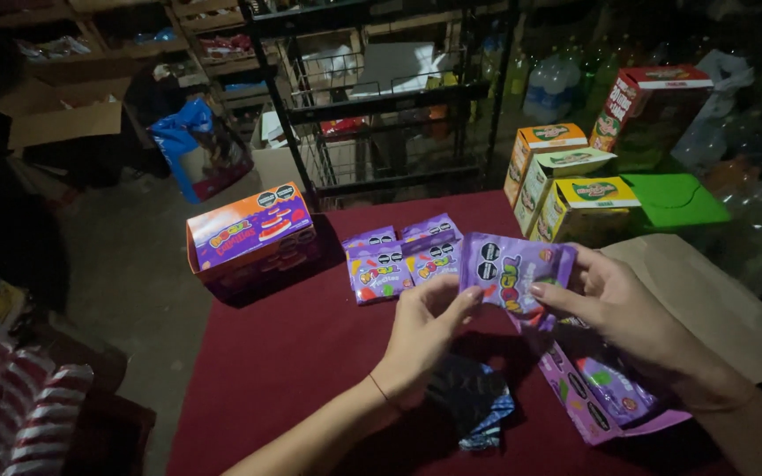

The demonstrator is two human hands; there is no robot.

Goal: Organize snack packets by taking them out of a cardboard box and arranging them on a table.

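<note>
Head view: left hand (pixel 421 330) and right hand (pixel 606 300) pinch purple packet (pixel 513 275); bare red tablecloth (pixel 310 344) beneath.

A dark red tablecloth (pixel 310 353) is spread over the table. Yellow and green cartons (pixel 566 189) are stacked at its far right edge, and a black wire rack (pixel 381 97) is seen behind.

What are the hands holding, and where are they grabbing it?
Both hands hold one purple candy packet above the red table. The left hand pinches its lower left edge; the right hand grips its right side.
</note>
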